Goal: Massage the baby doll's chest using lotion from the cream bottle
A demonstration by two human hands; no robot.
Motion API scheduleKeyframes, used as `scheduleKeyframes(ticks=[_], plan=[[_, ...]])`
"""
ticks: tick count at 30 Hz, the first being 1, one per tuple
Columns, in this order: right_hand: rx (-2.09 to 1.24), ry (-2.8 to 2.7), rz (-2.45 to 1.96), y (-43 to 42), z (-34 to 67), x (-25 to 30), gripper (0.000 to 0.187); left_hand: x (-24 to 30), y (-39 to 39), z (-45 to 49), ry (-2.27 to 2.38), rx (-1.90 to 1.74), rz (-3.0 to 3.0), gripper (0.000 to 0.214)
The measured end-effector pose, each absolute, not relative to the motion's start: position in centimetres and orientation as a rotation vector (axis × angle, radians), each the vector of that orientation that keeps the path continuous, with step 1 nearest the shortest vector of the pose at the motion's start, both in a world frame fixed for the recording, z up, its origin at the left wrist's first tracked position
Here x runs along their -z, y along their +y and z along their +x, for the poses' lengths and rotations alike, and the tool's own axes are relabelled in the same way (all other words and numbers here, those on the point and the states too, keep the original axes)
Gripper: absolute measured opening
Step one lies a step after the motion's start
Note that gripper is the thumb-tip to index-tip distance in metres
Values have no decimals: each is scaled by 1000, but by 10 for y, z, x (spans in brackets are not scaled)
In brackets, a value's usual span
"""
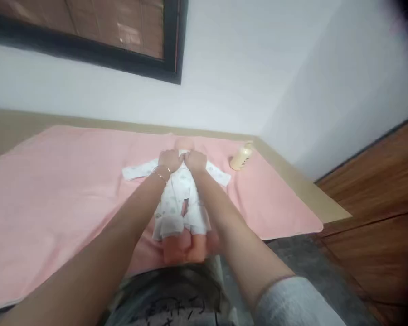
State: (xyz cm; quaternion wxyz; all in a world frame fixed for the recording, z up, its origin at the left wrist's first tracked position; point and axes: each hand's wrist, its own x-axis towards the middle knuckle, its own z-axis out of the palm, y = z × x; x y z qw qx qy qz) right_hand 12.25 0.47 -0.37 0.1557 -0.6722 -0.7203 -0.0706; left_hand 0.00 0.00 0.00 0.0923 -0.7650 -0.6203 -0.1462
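Observation:
A baby doll (198, 248) lies on its back on a pink blanket (71, 190), head toward the wall and bare legs toward me. It wears a white patterned baby shirt (182, 188), whose long sleeves stretch out to both sides. The lower front of the shirt parts slightly in the middle. At the doll's upper chest, just under its head, my left hand (171, 159) is closed on the shirt's neck area. My right hand (195, 161) is closed on the same cloth beside it, the thumbs almost touching. The fingertips are partly hidden.
A pale yellow pump bottle (241, 156) stands on the blanket to the right of the doll. Behind the tan tabletop (292, 174) rises a white wall (231, 81) with a dark-framed window (172, 40). Wooden panelling (374, 190) is at the right.

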Motion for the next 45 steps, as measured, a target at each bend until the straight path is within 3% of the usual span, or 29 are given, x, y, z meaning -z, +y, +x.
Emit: scheduleKeyframes(ticks=[9, 45], plan=[[134, -2035, -1947, 1, 127, 4, 49, 6, 3, 0, -1862, 421, -2299, 58], [88, -1932, -1866, 5, 133, 16, 43, 9, 0, -3, -1889, 534, -2332, 55]])
